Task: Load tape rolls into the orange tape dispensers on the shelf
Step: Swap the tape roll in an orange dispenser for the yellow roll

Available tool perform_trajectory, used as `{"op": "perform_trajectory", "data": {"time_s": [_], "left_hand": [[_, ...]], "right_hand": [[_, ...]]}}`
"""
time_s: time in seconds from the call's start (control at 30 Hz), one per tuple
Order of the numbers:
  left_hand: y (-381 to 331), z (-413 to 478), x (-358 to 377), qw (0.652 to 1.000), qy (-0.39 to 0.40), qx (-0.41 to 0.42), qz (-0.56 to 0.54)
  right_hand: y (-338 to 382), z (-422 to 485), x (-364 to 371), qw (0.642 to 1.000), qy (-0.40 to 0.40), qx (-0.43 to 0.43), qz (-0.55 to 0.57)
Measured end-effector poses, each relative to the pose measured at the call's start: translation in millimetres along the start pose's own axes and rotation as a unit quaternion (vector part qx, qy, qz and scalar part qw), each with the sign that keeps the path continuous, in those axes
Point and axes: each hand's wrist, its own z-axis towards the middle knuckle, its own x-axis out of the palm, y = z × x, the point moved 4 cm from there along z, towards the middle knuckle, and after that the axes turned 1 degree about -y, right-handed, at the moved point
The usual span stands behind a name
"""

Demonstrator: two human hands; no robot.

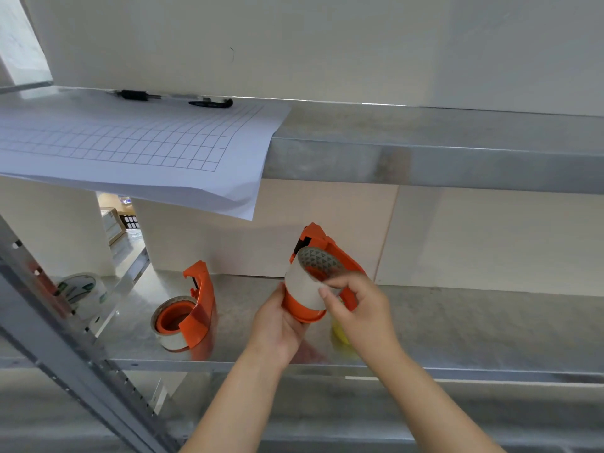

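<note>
The person's left hand (277, 325) and right hand (358, 308) hold an orange tape dispenser (330, 250) up in the air, just above the lower shelf (474, 322). A pale tape roll (300, 286) sits on the round orange part of it. The left fingers curl under the bottom of the dispenser. The right thumb and fingers pinch the top edge of the tape roll.

A second dispenser (202, 289) stands on the shelf to the left. It already has a roll round its middle, so that one looks done. The one in the hands looks nearly done: the roll seems to be on, but the end of the tape may not be pulled through to the cutter yet. That part is hard to see. One spare roll (83, 291) lies far left on the shelf. A yellow thing (340, 336) peeks out under the right hand; it is not clear what it is.

The spare roll has green print on it, but it is too blurry to read. The sheet of paper (130, 142) on the upper shelf shows only a grid of boxes, no words. No brand name shows on the dispensers.
</note>
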Motion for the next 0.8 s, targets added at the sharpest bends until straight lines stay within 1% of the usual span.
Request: {"op": "perform_trajectory", "data": {"time_s": [0.07, 0.13, 0.4, 0.63, 0.73, 0.8], "left_hand": [[-1, -3, -1, 1.000, 0.009, -0.001, -0.013], [-2, -6, -4, 1.000, 0.009, -0.003, -0.022], [-3, -11, -9, 0.999, -0.005, -0.009, -0.050], [-6, -16, -8, 0.999, -0.003, -0.010, -0.046], [-7, -16, -4, 0.998, 0.008, -0.010, -0.055], [-7, -13, -2, 0.999, 0.005, -0.003, -0.040]], "right_hand": [[5, -4, 3, 0.998, 0.019, -0.060, -0.023], [7, -6, 4, 0.996, 0.035, -0.083, -0.028], [7, -21, 15, 0.995, 0.016, -0.093, -0.024], [8, -23, 16, 0.995, 0.010, -0.098, -0.020], [10, -17, 12, 0.996, -0.006, -0.084, -0.002], [10, -12, 7, 0.998, -0.013, -0.066, 0.016]]}}
